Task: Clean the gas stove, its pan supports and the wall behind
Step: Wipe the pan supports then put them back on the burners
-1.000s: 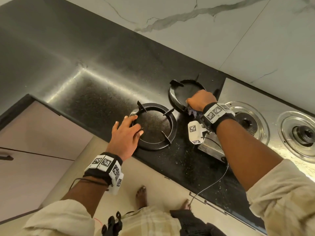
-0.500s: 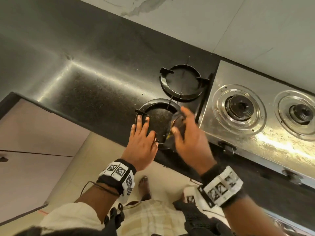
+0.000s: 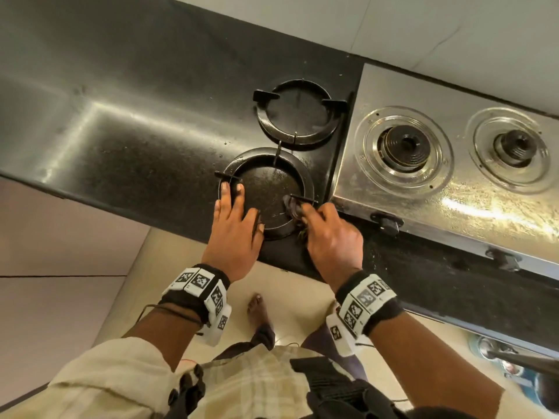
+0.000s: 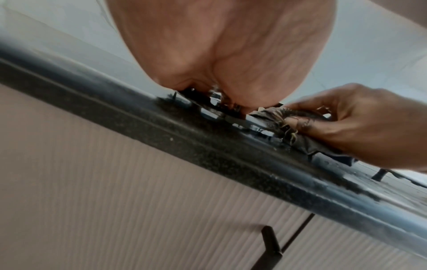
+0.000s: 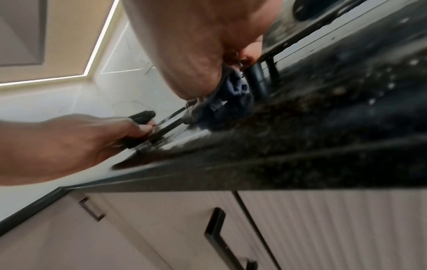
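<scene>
Two black ring pan supports lie on the dark counter, left of the steel gas stove. My left hand rests flat on the left rim of the near pan support, fingers straight. My right hand pinches a dark cleaning cloth against that support's right prong. The far pan support lies untouched. In the left wrist view the cloth is frayed and bunched under the right hand. The right wrist view shows the cloth bluish, and the left hand on the rim.
Two bare burners sit on the stove top, with knobs on its front. White marbled wall tiles rise behind. Cabinet doors with black handles hang under the counter edge. My bare foot stands on the floor.
My right hand has come off the far pan support and brought the cloth to the near one's right side. The left hand has stayed on the near support.
</scene>
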Demonstrator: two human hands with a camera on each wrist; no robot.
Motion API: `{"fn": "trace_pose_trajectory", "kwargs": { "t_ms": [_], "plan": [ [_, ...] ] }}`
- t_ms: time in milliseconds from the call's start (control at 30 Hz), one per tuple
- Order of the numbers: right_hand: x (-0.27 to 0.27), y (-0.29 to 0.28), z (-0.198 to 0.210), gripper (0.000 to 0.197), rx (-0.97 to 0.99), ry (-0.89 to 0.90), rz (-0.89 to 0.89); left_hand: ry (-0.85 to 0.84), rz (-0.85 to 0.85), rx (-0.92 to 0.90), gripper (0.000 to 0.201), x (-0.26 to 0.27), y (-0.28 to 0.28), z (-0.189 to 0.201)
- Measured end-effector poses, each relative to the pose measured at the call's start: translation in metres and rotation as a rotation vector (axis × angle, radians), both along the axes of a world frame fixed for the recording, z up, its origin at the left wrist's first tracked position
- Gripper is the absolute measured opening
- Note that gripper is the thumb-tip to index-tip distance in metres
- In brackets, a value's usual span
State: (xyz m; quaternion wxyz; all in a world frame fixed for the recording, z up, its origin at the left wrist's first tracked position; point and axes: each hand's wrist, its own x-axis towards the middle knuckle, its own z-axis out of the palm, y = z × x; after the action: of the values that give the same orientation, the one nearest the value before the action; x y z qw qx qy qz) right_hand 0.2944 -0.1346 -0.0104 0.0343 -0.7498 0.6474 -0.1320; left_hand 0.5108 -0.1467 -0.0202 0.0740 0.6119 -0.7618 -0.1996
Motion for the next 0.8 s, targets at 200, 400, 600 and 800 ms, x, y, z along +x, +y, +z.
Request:
{"fn": "trace_pose_trajectory", "kwargs": {
  "t_ms": [200, 400, 600, 800],
  "plan": [
    [0.040, 0.025, -0.001, 0.047, 0.070, -0.119, -0.028, 0.023, -0.005, -0.003, 0.028, -0.001, 0.001, 0.000],
    [0.041, 0.033, 0.002, 0.055, 0.099, -0.069, 0.161, 0.034, -0.018, -0.007, 0.037, 0.001, 0.001, -0.002],
    [0.007, 0.008, -0.001, 0.053, 0.043, 0.080, -0.053, -0.020, 0.003, -0.022, 0.034, -0.003, 0.000, -0.003],
    [0.035, 0.027, -0.002, 0.046, 0.140, -0.092, -0.015, 0.000, -0.005, 0.010, 0.031, -0.004, 0.001, 0.003]
  ]
}}
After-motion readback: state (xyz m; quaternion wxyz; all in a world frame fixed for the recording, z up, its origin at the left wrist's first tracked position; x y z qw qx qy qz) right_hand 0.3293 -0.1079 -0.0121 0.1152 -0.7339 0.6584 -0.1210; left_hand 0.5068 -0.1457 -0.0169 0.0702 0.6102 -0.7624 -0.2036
